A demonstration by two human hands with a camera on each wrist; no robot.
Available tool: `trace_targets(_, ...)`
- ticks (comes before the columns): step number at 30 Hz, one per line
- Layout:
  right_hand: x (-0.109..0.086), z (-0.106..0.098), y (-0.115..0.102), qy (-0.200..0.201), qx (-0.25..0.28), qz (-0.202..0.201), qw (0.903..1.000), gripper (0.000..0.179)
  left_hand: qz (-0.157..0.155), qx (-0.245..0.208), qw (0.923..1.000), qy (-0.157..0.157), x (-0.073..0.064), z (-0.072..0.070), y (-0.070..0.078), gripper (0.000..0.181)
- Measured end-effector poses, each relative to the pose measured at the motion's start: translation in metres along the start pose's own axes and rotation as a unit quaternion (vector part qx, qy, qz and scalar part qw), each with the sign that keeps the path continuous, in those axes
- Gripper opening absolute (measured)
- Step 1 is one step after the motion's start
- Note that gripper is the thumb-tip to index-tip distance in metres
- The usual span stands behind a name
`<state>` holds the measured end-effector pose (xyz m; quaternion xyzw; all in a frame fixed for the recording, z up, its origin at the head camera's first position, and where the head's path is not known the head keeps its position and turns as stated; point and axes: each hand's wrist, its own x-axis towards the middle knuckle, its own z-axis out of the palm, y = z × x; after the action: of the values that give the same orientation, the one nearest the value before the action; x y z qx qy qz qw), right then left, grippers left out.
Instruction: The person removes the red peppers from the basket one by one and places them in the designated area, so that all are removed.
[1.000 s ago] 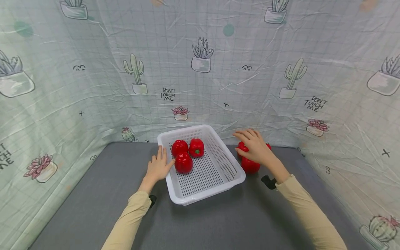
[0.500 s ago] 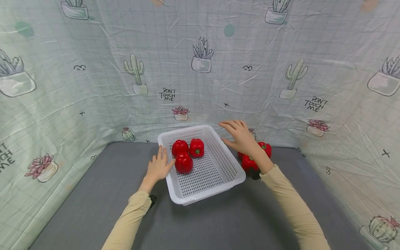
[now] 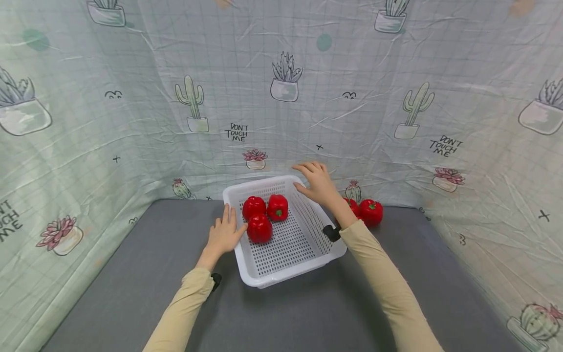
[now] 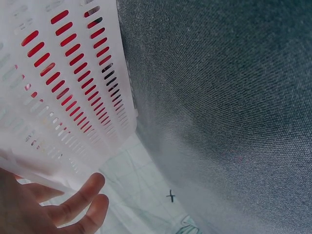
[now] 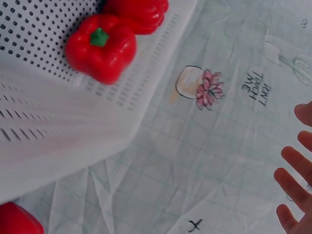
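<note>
My left hand (image 3: 223, 238) rests with extended fingers on the left rim of a white perforated plastic basket (image 3: 290, 269). The left wrist view shows its fingers (image 4: 80, 200) at the basket's edge, with red showing through the slots. Three red bell peppers (image 3: 259, 228) sit in the basket's left and back part. Above its back right corner hovers my right hand (image 3: 320, 187), fingers and thumb spread apart around nothing. In the right wrist view that hand (image 5: 298, 178) is at the right edge, away from a green-stemmed pepper (image 5: 101, 48) inside the basket.
More red bell peppers (image 3: 371, 212) lie on the grey table (image 3: 281, 318) beyond the basket's right side, partly hidden by my right forearm. A cactus-print cloth (image 3: 246, 68) hangs behind the table and along both sides.
My right hand has moved left and away from the peppers on the right, to above the basket's back right corner. The left hand, basket and peppers have stayed in place.
</note>
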<state>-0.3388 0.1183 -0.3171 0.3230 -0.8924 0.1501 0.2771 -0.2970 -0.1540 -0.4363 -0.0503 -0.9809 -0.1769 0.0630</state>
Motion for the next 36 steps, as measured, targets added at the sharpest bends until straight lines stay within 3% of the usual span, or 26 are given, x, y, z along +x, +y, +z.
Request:
trace_targets(10, 0.012, 0.047, 0.002, -0.063, -0.012, 0.039, 0.9972, 0.042, 0.000, 0.003, 1.0000, -0.003, -0.001, 0.001, 0.001, 0.075)
trace_targets(20, 0.015, 0.087, 0.002, -0.082, -0.048, 0.056, 0.9940, 0.039, 0.002, 0.002, 1.0000, -0.002, -0.002, 0.003, 0.002, 0.075)
trace_targets(28, 0.017, 0.105, 0.001, -0.124, -0.087, 0.067, 0.9862, 0.038, 0.003, 0.001, 1.0000, -0.001, -0.002, 0.003, 0.000, 0.074)
trace_targets(36, 0.013, 0.122, 0.000, -0.191, -0.127, 0.061, 0.9714, 0.043, 0.009, 0.005, 0.9999, 0.005, -0.002, 0.000, 0.000, 0.074)
